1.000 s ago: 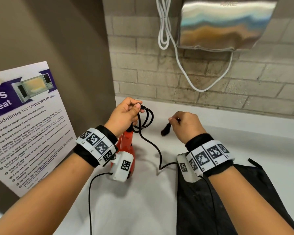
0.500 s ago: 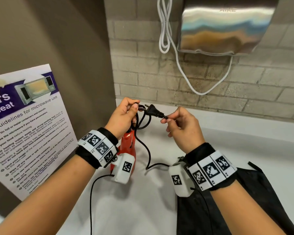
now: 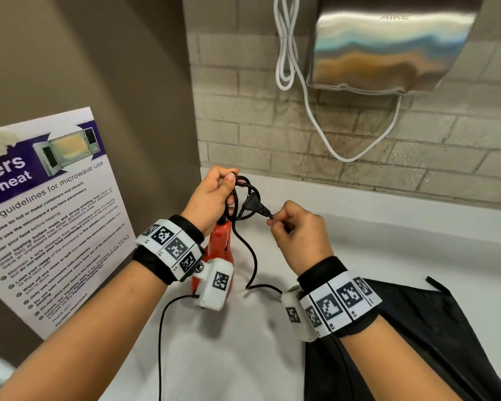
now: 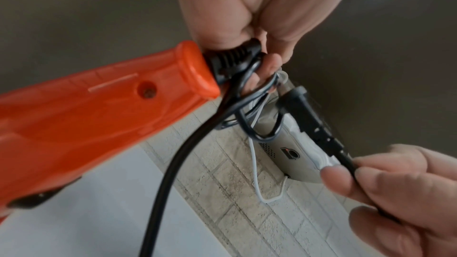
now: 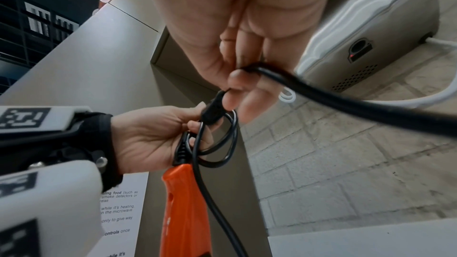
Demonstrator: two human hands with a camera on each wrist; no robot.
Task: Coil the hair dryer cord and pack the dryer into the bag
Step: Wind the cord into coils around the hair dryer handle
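Two loops of black cord (image 3: 245,204) are gripped by the left hand (image 3: 211,198) above the orange dryer (image 3: 219,247). Just behind the plug (image 3: 250,202), the cord is pinched by the right hand (image 3: 300,231).

Pretty cramped spot tbh. The brown side wall (image 3: 99,68) with the microwave poster (image 3: 45,215) boxes in everything from 7 to 10 o'clock, and the brick wall (image 3: 272,134) shuts off 12. A steel hand dryer (image 3: 388,44) hangs at 1 o'clock, its white cable (image 3: 318,123) drooping toward the counter (image 3: 417,247). The orange hair dryer (image 3: 219,250) and its black cord (image 3: 250,256) trail across the middle. The black bag (image 3: 431,342) covers 4 to 5 o'clock. Open counter runs at 3 o'clock and down the middle toward 6.
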